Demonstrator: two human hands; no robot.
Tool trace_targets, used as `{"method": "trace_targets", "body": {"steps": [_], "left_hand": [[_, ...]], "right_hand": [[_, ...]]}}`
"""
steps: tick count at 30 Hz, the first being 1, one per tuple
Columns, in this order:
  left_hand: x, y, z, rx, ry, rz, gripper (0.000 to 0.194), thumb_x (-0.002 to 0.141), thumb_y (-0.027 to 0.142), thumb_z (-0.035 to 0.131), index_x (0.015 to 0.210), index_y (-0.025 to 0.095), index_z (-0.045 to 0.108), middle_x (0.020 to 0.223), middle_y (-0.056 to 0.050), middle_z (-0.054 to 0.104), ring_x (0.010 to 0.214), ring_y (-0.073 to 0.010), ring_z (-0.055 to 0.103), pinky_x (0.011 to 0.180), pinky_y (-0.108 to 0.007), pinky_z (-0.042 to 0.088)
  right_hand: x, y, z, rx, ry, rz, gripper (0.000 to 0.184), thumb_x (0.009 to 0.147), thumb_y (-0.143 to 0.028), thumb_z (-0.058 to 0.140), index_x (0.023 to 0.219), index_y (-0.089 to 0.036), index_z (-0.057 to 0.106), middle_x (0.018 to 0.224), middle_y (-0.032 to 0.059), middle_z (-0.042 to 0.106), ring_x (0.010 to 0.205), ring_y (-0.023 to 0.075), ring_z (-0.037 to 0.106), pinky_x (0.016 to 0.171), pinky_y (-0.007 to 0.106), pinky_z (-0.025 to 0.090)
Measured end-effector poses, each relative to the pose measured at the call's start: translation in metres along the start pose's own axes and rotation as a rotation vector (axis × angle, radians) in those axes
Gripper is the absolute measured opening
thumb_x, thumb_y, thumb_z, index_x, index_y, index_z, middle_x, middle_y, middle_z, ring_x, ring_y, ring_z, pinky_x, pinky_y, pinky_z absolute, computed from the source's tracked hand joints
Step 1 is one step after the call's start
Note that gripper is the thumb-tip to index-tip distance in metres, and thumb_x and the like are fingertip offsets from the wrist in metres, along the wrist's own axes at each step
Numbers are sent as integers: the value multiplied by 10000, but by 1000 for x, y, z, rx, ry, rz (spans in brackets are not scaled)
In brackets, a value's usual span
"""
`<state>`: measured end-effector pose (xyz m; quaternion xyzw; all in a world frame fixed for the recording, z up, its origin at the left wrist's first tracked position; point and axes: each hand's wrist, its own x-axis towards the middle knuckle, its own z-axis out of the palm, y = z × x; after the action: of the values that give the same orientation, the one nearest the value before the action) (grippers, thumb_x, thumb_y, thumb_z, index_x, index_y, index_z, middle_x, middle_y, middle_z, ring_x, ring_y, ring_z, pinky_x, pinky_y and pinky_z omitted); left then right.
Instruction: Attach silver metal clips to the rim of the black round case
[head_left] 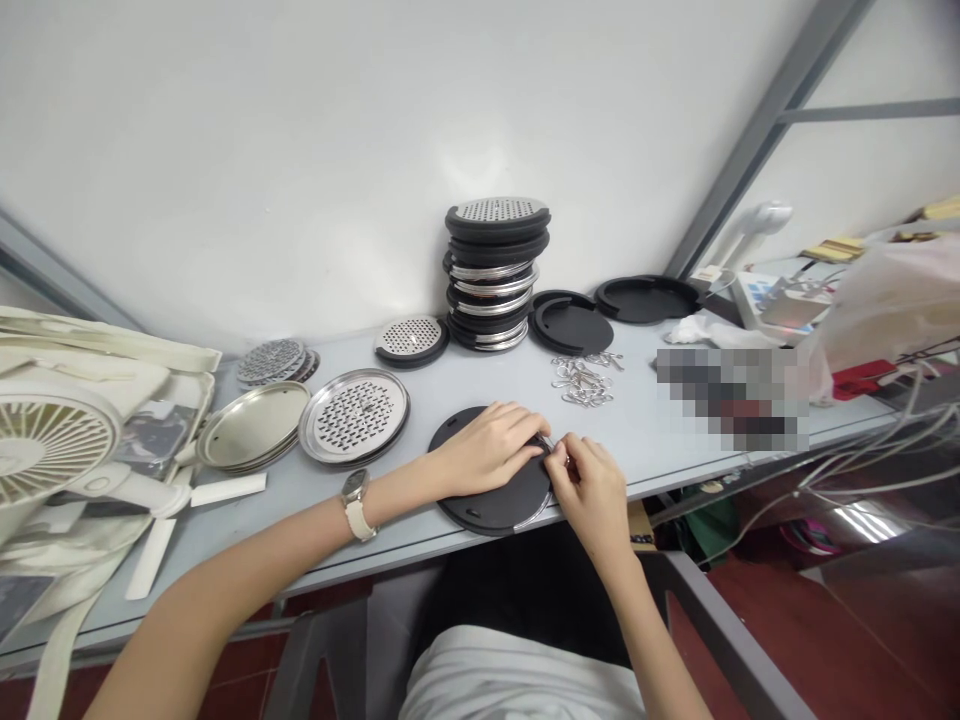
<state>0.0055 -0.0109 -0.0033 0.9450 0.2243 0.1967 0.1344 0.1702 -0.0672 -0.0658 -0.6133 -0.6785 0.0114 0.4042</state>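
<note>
A black round grater base (487, 510) lies face down at the table's front edge, a strip of bright metal rim showing on its right side. My left hand (487, 450) rests across it, fingers bent over the right edge and holding it. At that same edge, my right hand (592, 490) is closed in a pinch. A small bit of metal, looking like a wire clip (551, 443), shows between the two hands, mostly covered by fingers. Beyond them lies a loose heap of wire clips (585, 382).
Against the wall rises a tall stack of graters in black holders (497, 275). Black holders (574, 325) lie to its right. Left are a grater disc (360, 415), metal plates (255, 425), perforated discs (271, 360) and a white fan (56, 440). White cables (847, 470) hang at right.
</note>
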Motion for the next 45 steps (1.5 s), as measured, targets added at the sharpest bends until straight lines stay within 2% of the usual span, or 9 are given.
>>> {"method": "trace_targets", "body": {"steps": [12, 25, 32, 38, 45], "left_hand": [[0, 1, -2, 9, 12, 26, 152, 933, 179, 439, 1071, 160, 500, 1033, -80, 574, 1008, -202, 518, 936, -346, 409], [-1, 1, -1, 38, 26, -4, 154, 935, 216, 449, 1066, 158, 504, 1024, -90, 558, 994, -219, 523, 924, -367, 423], [-2, 0, 0, 50, 32, 6, 205, 940, 214, 442, 1123, 145, 504, 1056, -102, 554, 1022, -220, 522, 941, -370, 419], [-3, -1, 2, 84, 69, -44, 257, 917, 267, 496, 1135, 131, 511, 1075, -106, 527, 1017, -226, 512, 933, -373, 427], [-2, -1, 1, 84, 80, -38, 198, 918, 263, 494, 1083, 160, 534, 1075, -93, 525, 1032, -221, 521, 943, -373, 424]], "right_hand": [[1, -1, 0, -18, 12, -13, 253, 900, -226, 423, 650, -222, 389, 598, -18, 405, 583, 169, 411, 575, 278, 299], [0, -1, 1, -31, 16, -9, 269, 913, -245, 418, 647, -223, 383, 593, -16, 418, 585, 171, 419, 577, 278, 295], [-1, 0, 1, -39, 12, -18, 283, 936, -269, 407, 657, -223, 385, 598, -15, 417, 588, 174, 419, 584, 282, 294], [0, 0, 1, -49, 3, -17, 292, 942, -277, 404, 656, -218, 396, 601, -14, 416, 594, 170, 420, 588, 279, 294], [-1, 1, 2, -38, 17, -23, 286, 942, -276, 414, 664, -217, 391, 603, -18, 405, 592, 167, 417, 585, 279, 289]]}}
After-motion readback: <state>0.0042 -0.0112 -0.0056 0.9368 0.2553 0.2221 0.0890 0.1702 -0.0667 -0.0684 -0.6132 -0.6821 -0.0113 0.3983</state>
